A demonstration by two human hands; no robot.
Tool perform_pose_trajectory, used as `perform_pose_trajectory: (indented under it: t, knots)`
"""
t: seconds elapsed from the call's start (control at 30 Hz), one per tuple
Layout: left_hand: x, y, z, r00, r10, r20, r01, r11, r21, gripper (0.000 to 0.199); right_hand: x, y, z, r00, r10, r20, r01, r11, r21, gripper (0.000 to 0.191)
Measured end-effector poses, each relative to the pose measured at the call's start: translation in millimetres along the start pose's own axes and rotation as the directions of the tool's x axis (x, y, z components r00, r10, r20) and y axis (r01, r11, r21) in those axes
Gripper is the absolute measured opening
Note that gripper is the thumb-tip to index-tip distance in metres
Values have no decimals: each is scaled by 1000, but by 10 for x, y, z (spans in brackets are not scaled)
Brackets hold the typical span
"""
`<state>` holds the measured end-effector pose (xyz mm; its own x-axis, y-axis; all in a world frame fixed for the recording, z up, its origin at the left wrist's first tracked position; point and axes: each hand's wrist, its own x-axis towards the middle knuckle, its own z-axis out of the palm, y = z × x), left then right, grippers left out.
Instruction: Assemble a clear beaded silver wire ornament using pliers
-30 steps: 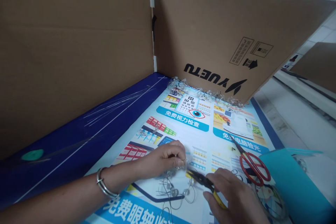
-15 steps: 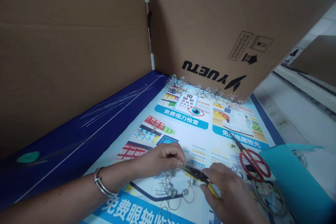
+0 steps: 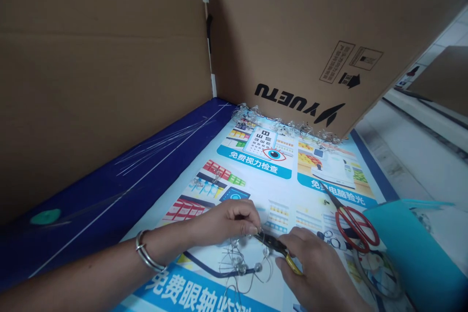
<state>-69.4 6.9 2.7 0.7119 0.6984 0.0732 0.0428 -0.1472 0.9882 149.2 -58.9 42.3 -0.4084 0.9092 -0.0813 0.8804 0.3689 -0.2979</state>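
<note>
My left hand [image 3: 237, 222], with bracelets on its wrist, pinches a thin wire near the middle of the mat. From its fingertips hangs a tangle of fine wire [image 3: 234, 253] strung with clear beads [image 3: 242, 268]. In my right hand [image 3: 314, 263] is a pair of pliers [image 3: 274, 243] with dark jaws and yellow handles. The jaw tips meet the wire right beside my left fingertips. Whether the jaws are fully closed cannot be made out. Red-handled scissors [image 3: 356, 226] lie to the right of my right hand.
Cardboard walls [image 3: 102, 48] stand at the left and back. Clear beaded wire pieces [image 3: 285, 126] line the foot of the back wall. Loose straight wires [image 3: 161, 144] lie on the blue strip, near a green patch [image 3: 46, 217]. A wire coil [image 3: 380, 278] and turquoise sheet [image 3: 420, 248] are at right.
The pliers and my right hand have shifted very slightly left, with the handles turned a little. My left hand keeps its pinch. The whole view has moved slightly.
</note>
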Motion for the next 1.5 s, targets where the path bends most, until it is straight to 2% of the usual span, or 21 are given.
perform_pose_trajectory:
  t: [0.2,0.5,0.73,0.9,1.0,1.13,1.5]
  knots:
    - [-15,8,16,996,-89,-11,89,994,-57,18,-16,-43,26,999,-13,-30,11,998,-55,21]
    - [-6,16,11,998,-38,-41,39,999,12,18,-20,-53,112,993,-62,-101,48,990,-132,19]
    - [-17,9,26,992,-98,-74,96,995,-24,17,-66,86,-6,975,-147,-164,100,958,-267,18]
    - [-26,-5,36,989,-115,-95,114,993,-17,17,-110,149,-63,935,-236,-266,142,934,-329,19]
    - [-20,13,39,989,-108,-103,110,994,7,18,-109,96,-28,935,-259,-241,181,936,-303,20]
    - [-9,16,53,988,-102,-113,105,994,27,18,-87,45,32,954,-223,-202,154,939,-308,20]
    - [-4,25,85,990,-59,-129,75,990,121,15,-67,35,107,961,-202,-189,125,927,-355,20]
